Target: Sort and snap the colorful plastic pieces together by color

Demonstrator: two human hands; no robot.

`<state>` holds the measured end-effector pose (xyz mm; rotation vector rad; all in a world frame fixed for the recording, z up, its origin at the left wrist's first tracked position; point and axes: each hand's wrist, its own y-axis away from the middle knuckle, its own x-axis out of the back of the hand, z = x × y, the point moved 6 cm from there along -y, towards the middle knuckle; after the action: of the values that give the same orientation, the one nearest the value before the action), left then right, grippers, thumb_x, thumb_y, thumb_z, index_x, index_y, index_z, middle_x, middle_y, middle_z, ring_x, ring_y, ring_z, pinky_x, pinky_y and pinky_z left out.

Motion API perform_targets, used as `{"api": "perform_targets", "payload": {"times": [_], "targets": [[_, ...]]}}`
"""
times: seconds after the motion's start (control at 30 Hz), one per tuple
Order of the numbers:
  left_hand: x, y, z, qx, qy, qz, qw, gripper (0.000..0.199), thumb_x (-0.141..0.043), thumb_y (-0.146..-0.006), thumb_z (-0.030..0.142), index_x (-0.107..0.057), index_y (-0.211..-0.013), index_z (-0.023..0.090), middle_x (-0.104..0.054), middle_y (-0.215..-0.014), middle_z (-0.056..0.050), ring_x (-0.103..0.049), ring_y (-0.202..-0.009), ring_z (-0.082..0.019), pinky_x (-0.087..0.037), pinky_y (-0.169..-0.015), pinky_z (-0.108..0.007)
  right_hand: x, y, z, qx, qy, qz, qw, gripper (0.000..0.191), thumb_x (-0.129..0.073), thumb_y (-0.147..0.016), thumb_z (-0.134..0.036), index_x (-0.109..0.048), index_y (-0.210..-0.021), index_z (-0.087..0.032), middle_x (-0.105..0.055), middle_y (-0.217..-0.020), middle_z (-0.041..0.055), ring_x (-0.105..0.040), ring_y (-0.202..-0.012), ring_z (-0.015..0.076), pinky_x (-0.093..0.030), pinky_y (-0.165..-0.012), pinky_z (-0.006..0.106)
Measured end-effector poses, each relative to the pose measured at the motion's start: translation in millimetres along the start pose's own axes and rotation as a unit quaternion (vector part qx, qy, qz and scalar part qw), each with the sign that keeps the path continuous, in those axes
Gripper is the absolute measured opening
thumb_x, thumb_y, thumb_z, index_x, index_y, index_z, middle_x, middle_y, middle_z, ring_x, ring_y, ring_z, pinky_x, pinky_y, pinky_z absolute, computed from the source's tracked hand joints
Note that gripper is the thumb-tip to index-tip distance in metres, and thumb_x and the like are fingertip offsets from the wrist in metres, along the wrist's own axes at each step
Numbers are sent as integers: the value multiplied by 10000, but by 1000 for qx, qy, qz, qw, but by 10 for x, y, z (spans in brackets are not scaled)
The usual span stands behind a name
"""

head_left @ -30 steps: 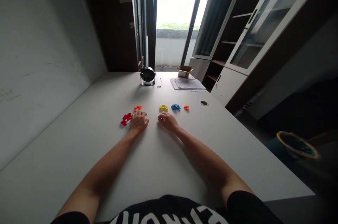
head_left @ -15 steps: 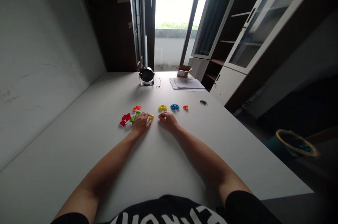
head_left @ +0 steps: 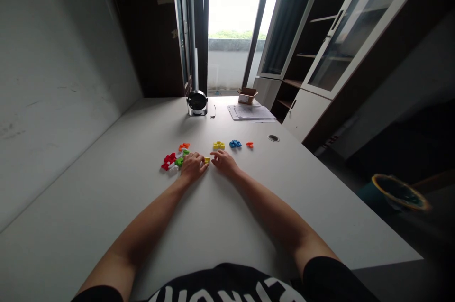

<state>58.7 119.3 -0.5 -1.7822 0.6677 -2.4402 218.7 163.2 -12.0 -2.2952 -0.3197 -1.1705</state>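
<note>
Between the thumb and fingers of my left hand (head_left: 193,166) is a small yellow plastic piece (head_left: 206,160), held low at the tabletop. My right hand (head_left: 223,161) is just right of it, fingers parted and pointing at the piece, nothing visible in them. Left of my left hand lie red pieces (head_left: 169,159), white pieces (head_left: 173,169) and green pieces (head_left: 179,161), partly hidden by that hand. Behind it is an orange piece (head_left: 184,146). Beyond my right hand lie a yellow piece (head_left: 219,145), a blue piece (head_left: 235,143) and another orange piece (head_left: 250,144).
The white table (head_left: 220,226) meets a wall on the left. At its far end stand a round black device (head_left: 197,102), a stack of papers (head_left: 252,112) and an open cardboard box (head_left: 246,96). A cable hole (head_left: 273,138) is near the right edge.
My left hand has moved slightly right with the yellow piece, nearer to my right hand. The fingers of my right hand have spread and shifted a little left.
</note>
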Motion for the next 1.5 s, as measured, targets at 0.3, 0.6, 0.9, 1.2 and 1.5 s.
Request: {"api": "perform_targets", "payload": {"times": [0.3,0.6,0.9,1.2,1.5], "targets": [[-63,-35,-70,14,-5,-5,1000,127,-622,-904,313,-696,-951,221,-676,-1018,-97,-601,-1006,-281,-419,-919,-418,-26,-3,-27,23,-5,-10,1000,190,-666,-909,-174,-773,-1044,-253,-635,-904,34,-576,-843,149,-456,-814,254],[-19,-17,-50,-4,26,10,1000,148,-605,-933,313,-696,-1024,240,-688,-1020,-83,-609,-1003,-278,-412,-953,-423,-33,-9,39,13,-56,10,998,164,-630,-928,-220,-766,-1019,-226,-697,-890,33,-592,-779,142,-457,-774,247],[62,-4,11,-33,66,32,997,149,-564,-968,296,-681,-1043,243,-693,-1038,-62,-617,-1027,-258,-401,-1003,-418,-51,-11,71,-15,-171,-41,984,243,-659,-894,-401,-734,-1005,-198,-733,-856,16,-600,-702,129,-442,-663,230],[13,-2,10,-50,95,40,993,118,-611,-935,262,-680,-1028,244,-701,-1048,-45,-648,-949,-229,-434,-950,-398,-116,-5,119,-13,-207,-36,978,219,-704,-812,-346,-678,-969,-195,-676,-795,-8,-570,-674,125,-425,-611,228],[-29,-24,-67,-41,148,46,987,178,-556,-969,335,-693,-964,221,-729,-889,-29,-670,-814,-202,-455,-863,-364,-75,16,70,33,-216,2,976,183,-679,-791,-260,-636,-956,-194,-657,-817,-1,-545,-643,113,-426,-601,233]]}}
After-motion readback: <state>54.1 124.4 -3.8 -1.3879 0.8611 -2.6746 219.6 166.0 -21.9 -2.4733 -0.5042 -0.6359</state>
